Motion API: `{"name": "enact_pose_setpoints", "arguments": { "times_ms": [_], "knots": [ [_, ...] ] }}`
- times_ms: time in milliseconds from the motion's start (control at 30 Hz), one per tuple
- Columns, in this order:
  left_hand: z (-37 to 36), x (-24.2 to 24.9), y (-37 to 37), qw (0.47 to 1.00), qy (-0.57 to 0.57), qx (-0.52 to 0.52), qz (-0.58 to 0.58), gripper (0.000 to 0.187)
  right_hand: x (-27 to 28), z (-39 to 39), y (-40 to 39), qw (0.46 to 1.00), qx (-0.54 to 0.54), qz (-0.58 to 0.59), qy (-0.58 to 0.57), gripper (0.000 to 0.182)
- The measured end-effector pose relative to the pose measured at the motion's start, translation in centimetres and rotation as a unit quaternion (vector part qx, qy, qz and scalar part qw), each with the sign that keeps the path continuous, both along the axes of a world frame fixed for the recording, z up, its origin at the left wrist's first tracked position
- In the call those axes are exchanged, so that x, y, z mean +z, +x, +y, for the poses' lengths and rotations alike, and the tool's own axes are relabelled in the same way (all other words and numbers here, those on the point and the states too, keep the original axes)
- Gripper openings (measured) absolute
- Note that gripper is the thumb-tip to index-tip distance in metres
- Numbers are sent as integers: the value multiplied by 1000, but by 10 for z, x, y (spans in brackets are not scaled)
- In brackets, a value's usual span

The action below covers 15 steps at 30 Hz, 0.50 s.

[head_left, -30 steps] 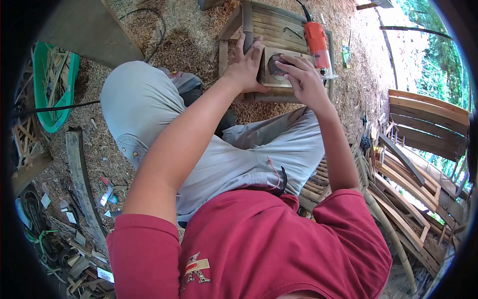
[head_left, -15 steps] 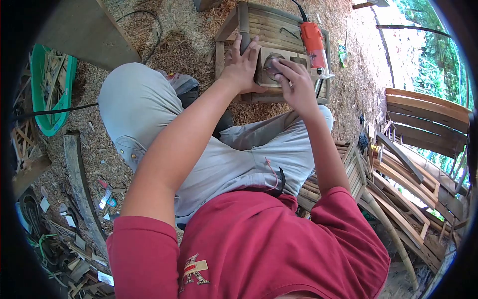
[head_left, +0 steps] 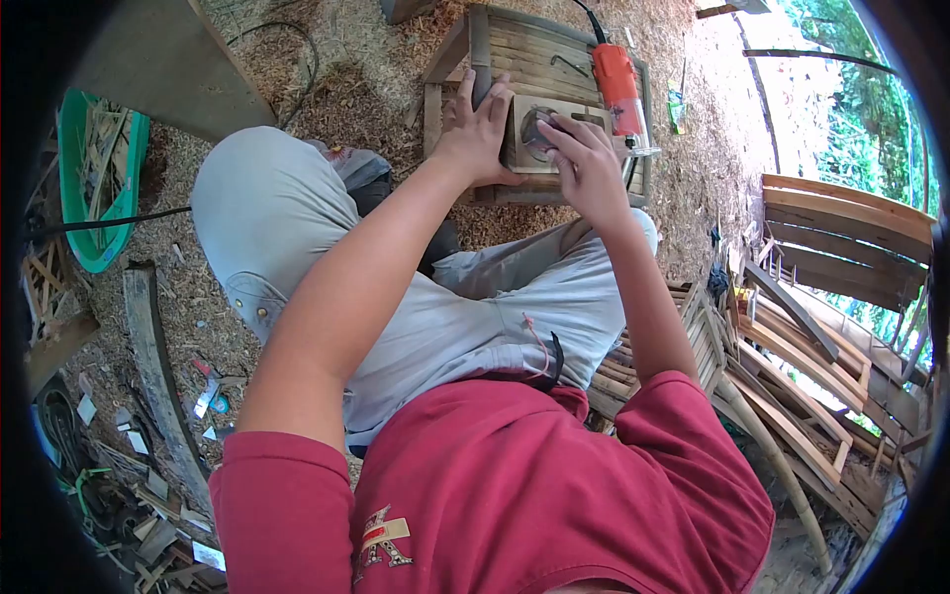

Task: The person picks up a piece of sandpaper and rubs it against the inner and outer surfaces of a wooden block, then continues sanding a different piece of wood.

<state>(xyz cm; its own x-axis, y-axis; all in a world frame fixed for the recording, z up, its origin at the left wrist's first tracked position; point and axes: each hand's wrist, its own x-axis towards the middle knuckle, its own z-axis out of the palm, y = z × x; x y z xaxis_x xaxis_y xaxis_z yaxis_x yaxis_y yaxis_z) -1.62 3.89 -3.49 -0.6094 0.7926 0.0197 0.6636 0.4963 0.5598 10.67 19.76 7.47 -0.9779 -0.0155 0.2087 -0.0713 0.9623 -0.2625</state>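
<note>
The right hand point(head_left: 584, 168) pinches its fingertips onto a dark round disc point(head_left: 539, 127) set in a flat pale wooden block point(head_left: 554, 139), while the left hand point(head_left: 477, 134) lies open, fingers spread flat over the block's left edge. The block rests on a slatted bamboo stool point(head_left: 539, 59), just beside an orange power tool point(head_left: 619, 84) with a black cord. Sawdust point(head_left: 346, 89) covers the ground around; a green tub point(head_left: 94, 178) of scraps sits well to the left, and curved wooden slats point(head_left: 841, 238) are stacked to the right.
</note>
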Motion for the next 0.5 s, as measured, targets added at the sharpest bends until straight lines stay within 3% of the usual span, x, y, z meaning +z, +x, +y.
{"name": "enact_pose_setpoints", "arguments": {
  "times_ms": [133, 500],
  "knots": [
    [0, 3, -2, 1000, -4, -3, 2, 154, 8, 20, -6, 999, -14, -27, -18, 42],
    [1, -4, -5, 1000, 8, -12, -2, 154, 24, 40, -19, 983, 134, -122, 10, 50]
  ]
}}
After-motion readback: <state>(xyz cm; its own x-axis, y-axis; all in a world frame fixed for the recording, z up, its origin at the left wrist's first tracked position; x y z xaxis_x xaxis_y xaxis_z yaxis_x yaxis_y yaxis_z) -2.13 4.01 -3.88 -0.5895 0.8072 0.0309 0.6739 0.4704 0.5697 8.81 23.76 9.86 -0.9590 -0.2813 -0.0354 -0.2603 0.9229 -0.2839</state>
